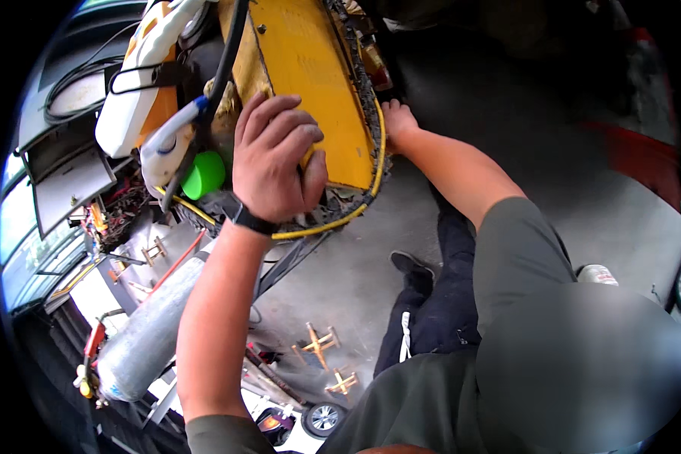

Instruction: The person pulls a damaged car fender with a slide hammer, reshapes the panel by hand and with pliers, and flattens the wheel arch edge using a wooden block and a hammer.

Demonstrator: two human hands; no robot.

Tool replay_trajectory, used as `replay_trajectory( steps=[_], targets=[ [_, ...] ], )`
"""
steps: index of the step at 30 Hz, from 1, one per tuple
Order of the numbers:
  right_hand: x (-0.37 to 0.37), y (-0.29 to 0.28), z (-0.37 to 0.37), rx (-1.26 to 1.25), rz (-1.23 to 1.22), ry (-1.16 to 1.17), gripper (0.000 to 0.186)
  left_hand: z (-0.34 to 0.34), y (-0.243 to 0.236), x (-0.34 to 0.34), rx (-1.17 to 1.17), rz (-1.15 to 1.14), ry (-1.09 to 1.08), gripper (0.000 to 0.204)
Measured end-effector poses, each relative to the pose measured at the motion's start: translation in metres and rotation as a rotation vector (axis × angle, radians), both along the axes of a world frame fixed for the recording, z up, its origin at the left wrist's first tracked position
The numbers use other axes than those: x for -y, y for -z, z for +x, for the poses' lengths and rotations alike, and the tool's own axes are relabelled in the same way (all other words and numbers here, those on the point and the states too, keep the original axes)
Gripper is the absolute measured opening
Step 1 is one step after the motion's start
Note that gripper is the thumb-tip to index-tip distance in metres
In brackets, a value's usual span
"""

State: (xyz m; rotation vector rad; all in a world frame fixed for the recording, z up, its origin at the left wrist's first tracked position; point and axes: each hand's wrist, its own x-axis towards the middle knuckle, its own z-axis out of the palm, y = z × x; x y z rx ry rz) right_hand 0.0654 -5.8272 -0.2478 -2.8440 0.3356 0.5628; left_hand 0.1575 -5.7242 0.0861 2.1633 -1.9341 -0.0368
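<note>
My left hand (280,155), with a black watch band at the wrist, hovers over the flat yellow top (310,68) of a machine or cart. Its fingers are half bent and the thumb stands apart, with yellow surface showing in the gap; I see nothing held. At the right side of the yellow top, my right hand (398,121) rests against the dark, worn rim with its fingers curled in. Whatever those fingers grip is hidden. A yellow hose or cord (356,214) runs along the rim. Left of my left hand are a white-and-blue handle (172,129) and a bright green round piece (204,175).
A white-and-orange device (132,102) and a thick black cable (231,45) stand at upper left. A grey gas cylinder (147,333) lies at an angle lower left. Wooden stands (319,344) and a car wheel (324,418) are on the floor; a red panel (647,163) is far right.
</note>
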Motion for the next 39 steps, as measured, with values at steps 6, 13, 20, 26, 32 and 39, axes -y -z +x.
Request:
replay_trajectory(
  steps=[6,13,20,26,32,39],
  targets=[
    [0.006,-0.111,-0.107,-0.074,0.557,0.579,0.037,-0.003,-0.002,-0.033,0.139,-0.181,-0.012,0.023],
    [-0.102,-0.246,-0.25,-0.229,1.794,0.915,0.032,-0.171,-0.025,-0.207,-0.529,-0.518,-0.407,0.02],
    [-0.409,-0.369,-0.249,-0.722,1.618,-0.02,0.039,-0.377,-0.03,-0.507,-1.444,-0.782,-1.397,0.039],
    [-0.643,-0.415,-0.292,-1.02,1.347,-0.637,0.034,-0.504,-0.084,-0.674,-1.4,-1.85,-1.492,0.033],
    [-0.782,-0.386,-0.311,-0.883,0.979,-1.036,0.025,-0.623,-0.051,-0.787,-1.055,-2.345,-1.717,0.026],
    [-0.966,-0.348,-0.291,-0.604,0.694,-1.305,0.03,-0.86,0.107,-0.856,-1.223,-1.211,-2.788,0.016]
  ],
)
